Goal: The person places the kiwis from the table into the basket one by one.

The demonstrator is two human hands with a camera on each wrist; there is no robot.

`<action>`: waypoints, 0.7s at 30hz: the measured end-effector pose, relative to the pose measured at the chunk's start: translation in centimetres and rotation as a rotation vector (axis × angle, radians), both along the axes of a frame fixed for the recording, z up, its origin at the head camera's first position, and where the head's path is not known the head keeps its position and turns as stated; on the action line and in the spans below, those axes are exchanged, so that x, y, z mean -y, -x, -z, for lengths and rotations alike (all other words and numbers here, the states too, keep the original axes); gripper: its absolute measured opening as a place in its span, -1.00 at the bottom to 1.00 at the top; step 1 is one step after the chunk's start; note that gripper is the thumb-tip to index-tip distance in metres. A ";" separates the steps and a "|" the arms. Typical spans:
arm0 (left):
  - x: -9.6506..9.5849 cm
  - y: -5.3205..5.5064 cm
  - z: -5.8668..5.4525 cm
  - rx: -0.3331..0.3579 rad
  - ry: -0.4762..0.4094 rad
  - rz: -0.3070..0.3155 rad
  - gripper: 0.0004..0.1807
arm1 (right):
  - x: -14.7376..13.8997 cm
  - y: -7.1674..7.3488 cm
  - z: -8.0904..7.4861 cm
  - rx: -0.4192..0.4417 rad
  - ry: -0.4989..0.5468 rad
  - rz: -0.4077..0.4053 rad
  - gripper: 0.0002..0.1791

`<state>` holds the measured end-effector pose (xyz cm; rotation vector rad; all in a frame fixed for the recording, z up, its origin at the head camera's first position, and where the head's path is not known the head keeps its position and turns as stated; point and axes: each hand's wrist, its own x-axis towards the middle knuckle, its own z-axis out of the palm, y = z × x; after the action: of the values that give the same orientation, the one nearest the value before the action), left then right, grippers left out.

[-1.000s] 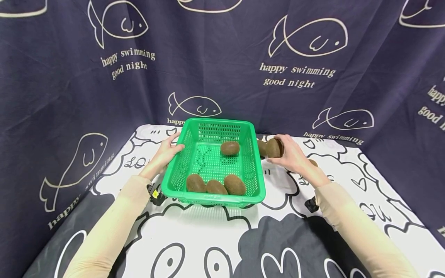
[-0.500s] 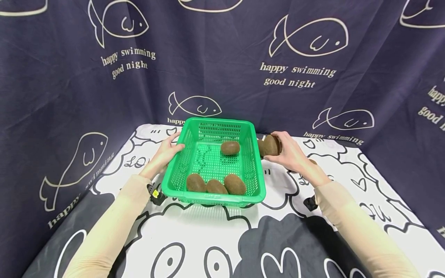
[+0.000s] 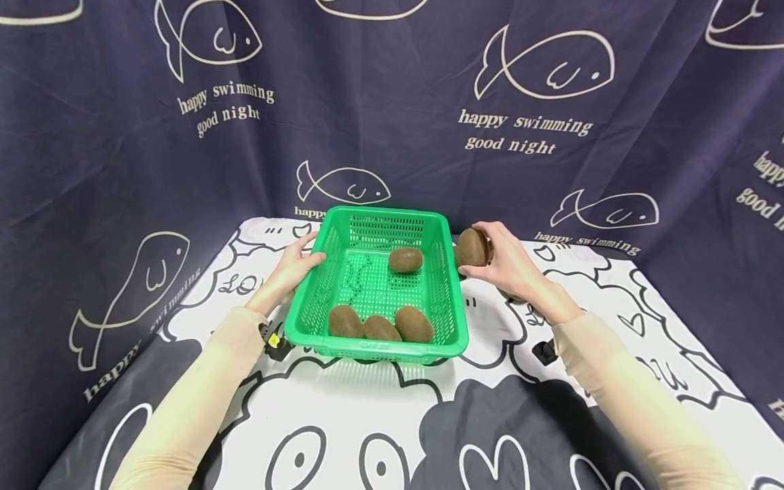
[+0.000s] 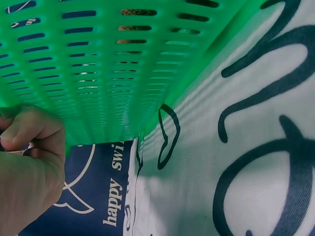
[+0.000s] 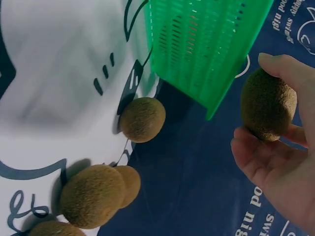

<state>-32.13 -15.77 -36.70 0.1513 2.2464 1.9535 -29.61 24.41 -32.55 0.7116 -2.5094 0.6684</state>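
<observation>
My right hand (image 3: 507, 264) pinches a brown kiwi (image 3: 472, 246) between thumb and fingertips, just right of a green plastic basket (image 3: 375, 350). In the right wrist view that kiwi (image 5: 268, 104) is off the table, its thumb-side end under the thumb and fingers around its lower end. My left hand (image 3: 292, 269) grips the basket's left side at the rim; in the left wrist view the curled fingers (image 4: 34, 129) rest against the slotted wall. Inside the basket one kiwi (image 3: 405, 260) lies toward the back, with several along the front wall (image 3: 413, 324).
Right of the basket, loose kiwis lie on the white patterned cloth: one kiwi (image 5: 142, 119) by the basket, and a cluster of kiwis (image 5: 92, 196) further off. The right hand partly hides them in the head view. A dark fish-print curtain (image 3: 392, 95) rises behind the table.
My right hand has lifted the kiwi and moved slightly left and up, closer to the basket's right rim. The left hand and the basket hold still.
</observation>
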 end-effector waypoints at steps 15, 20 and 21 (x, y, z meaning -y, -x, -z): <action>0.3 0.7 0.9 -0.029 0.014 -0.009 -0.24 | 3.2 -0.7 -0.9 0.007 -0.014 -0.080 -0.17; 0.2 0.6 0.7 -0.011 0.013 -0.007 -0.24 | 4.2 -0.9 -0.8 0.010 -0.039 -0.113 -0.15; 0.2 0.5 0.6 -0.008 0.013 -0.006 -0.24 | 4.4 -0.9 -0.7 0.012 -0.041 -0.118 -0.14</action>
<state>-32.67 -15.97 -37.32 0.1519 2.2668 1.9438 -28.70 20.03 -31.81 0.8785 -2.5142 0.6647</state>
